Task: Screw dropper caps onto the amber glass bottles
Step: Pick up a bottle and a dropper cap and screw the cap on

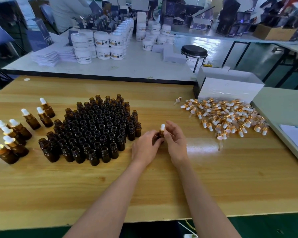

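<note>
Hands [145, 148] [176, 143] grip one bottle [160, 134]; eight capped bottles [31, 120] stand.

Eight capped bottles [31, 120] stand at the left of the wooden table [144, 186]. A ninth capped bottle [160, 133] sits between two hands: one left hand [144, 148] and one right hand [176, 141]. The open amber bottles [93, 129] are packed too tightly for an exact count — several dozen, in one cluster. The loose dropper caps [227, 115] also run to dozens, in one heap, with a single stray cap [178, 100] apart from it. There is one white box [227, 88] and one black stool [194, 51]. The white jars [101, 43] on the far table [136, 66] number well over a dozen.
</note>
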